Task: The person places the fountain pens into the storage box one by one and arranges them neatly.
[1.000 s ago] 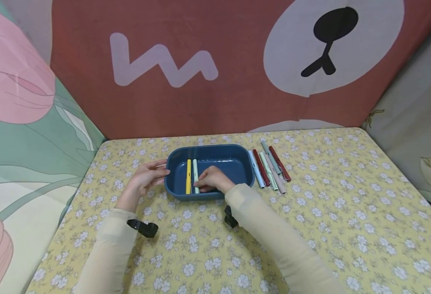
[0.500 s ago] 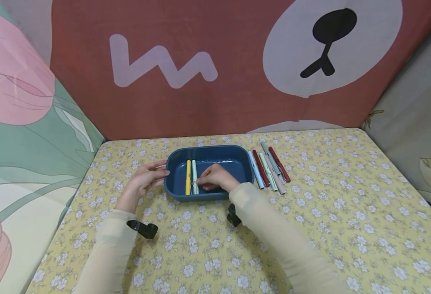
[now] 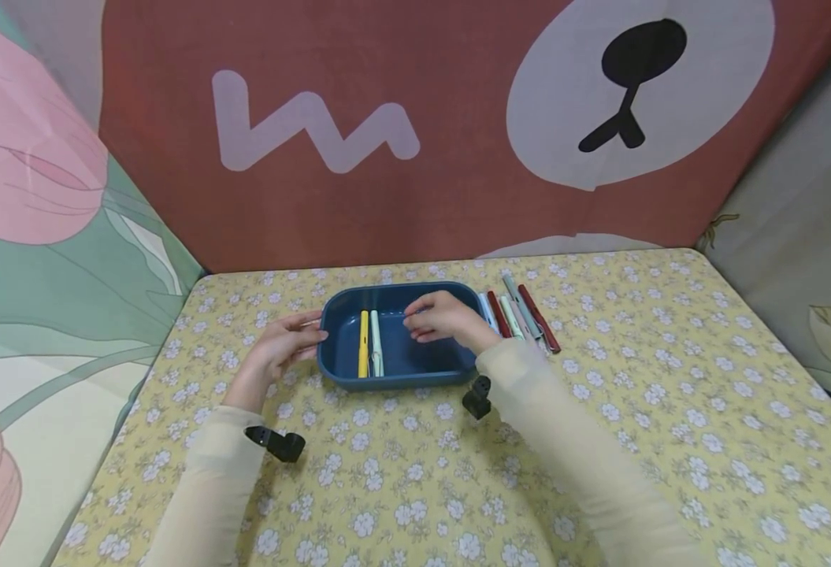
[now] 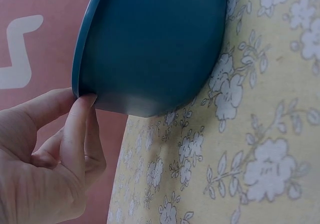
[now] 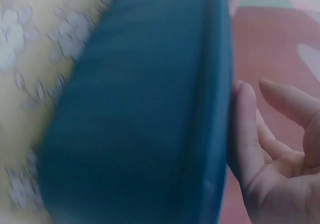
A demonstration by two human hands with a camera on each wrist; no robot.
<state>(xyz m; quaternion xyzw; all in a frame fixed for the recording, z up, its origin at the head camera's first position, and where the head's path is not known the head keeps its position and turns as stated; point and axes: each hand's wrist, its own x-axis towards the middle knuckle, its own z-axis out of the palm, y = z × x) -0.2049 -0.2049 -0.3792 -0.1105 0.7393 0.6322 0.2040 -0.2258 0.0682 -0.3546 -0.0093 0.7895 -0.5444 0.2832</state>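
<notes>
A dark blue rounded box [image 3: 401,383] stands on the table. In it a yellow pen [image 3: 363,344] and a pale mint pen [image 3: 376,342] lie side by side toward the left end. My left hand [image 3: 283,344] is at the box's left end; in the left wrist view, thumb and forefinger pinch the rim of the box [image 4: 155,43]. Above the right part of the box hovers my right hand [image 3: 450,321], fingers loosely bent and holding nothing. The right wrist view has its thumb and fingers apart beyond the box wall [image 5: 130,108].
Right of the box lie several more pens, among them a dark red pen [image 3: 539,319] and a grey-green pen [image 3: 517,299]; my right hand and sleeve partly cover this group. The flowered tablecloth [image 3: 642,394] reaches back to a reddish printed backdrop [image 3: 458,213].
My right hand has let go of the mint pen and moved up and to the right, away from it. The left hand stays at the box's left rim.
</notes>
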